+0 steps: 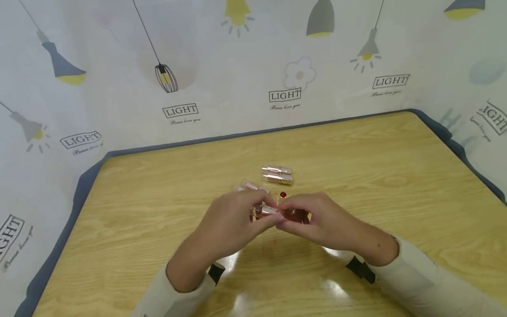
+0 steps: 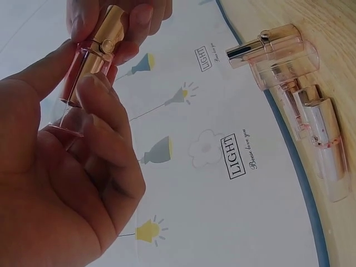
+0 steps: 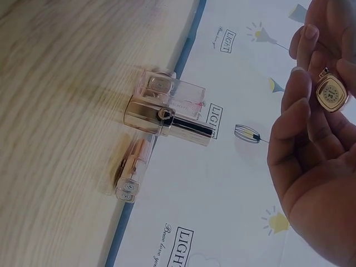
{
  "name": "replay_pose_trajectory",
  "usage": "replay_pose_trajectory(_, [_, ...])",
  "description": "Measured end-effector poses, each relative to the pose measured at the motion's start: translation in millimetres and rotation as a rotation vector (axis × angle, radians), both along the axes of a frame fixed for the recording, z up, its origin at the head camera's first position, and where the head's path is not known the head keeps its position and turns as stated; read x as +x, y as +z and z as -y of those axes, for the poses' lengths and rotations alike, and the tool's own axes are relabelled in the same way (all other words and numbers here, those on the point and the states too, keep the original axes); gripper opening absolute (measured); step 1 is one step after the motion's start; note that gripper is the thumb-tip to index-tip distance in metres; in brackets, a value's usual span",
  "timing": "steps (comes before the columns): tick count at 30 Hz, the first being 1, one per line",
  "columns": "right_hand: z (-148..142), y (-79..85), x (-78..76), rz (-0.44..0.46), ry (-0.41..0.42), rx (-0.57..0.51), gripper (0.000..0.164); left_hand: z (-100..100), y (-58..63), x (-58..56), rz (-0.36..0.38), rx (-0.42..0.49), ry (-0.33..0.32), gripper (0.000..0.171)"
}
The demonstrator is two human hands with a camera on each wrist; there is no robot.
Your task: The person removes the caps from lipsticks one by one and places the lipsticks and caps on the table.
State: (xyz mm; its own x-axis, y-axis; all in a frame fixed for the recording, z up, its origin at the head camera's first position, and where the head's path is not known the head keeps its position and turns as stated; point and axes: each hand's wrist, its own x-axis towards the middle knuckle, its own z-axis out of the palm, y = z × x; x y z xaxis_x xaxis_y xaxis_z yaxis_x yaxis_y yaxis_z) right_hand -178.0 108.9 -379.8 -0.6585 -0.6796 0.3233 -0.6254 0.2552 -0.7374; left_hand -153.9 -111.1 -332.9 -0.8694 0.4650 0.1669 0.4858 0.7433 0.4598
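My left hand [image 1: 231, 222] and right hand [image 1: 326, 222] meet over the table, both holding one lipstick [image 2: 111, 30]. It has a gold base and a clear pinkish cap [image 2: 71, 72]. Left fingers curl round the capped part, while right fingertips pinch the gold end, as the left wrist view shows. In the right wrist view the labelled round-cornered end of this lipstick [image 3: 332, 95] faces the camera. Just beyond the hands stands an uncapped lipstick [image 1: 283, 195] with a red top. A clear cap [image 3: 189, 92] is beside it.
Two capped lipsticks [image 1: 277, 175] lie side by side farther back. More clear-cased pieces [image 1: 250, 185] lie behind my left hand, partly hidden. The wooden table [image 1: 158, 189] reaches a printed wall covering [image 1: 237, 66] at the back.
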Motion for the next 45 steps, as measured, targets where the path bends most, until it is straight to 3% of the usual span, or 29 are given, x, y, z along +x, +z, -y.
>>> replay_pose_trajectory(13, [0.0, 0.7, -0.9, -0.017, 0.006, 0.011, 0.005, 1.0, -2.3, -0.4, -0.018, 0.013, -0.001, 0.017])
replay_pose_trajectory(20, [-0.6, 0.3, -1.5, -0.009, 0.002, 0.010, 0.004, 0.3, -0.1, -0.6, 0.009, -0.007, 0.004, 0.016])
replay_pose_trajectory(30, [-2.8, -2.7, -3.5, 0.019, -0.063, 0.017, 0.007, 7.8, 4.2, -2.0, 0.063, 0.068, 0.139, 0.023])
replay_pose_trajectory(36, [-2.9, -4.3, -4.0, 0.031, -0.081, 0.000, 0.008, 7.1, 3.2, -3.2, 0.039, 0.071, 0.119, 0.024])
replay_pose_trajectory(45, [-3.3, -1.8, -4.5, 0.032, -0.131, -0.024, 0.013, 5.9, 3.9, -4.0, -0.007, 0.146, 0.117, 0.028])
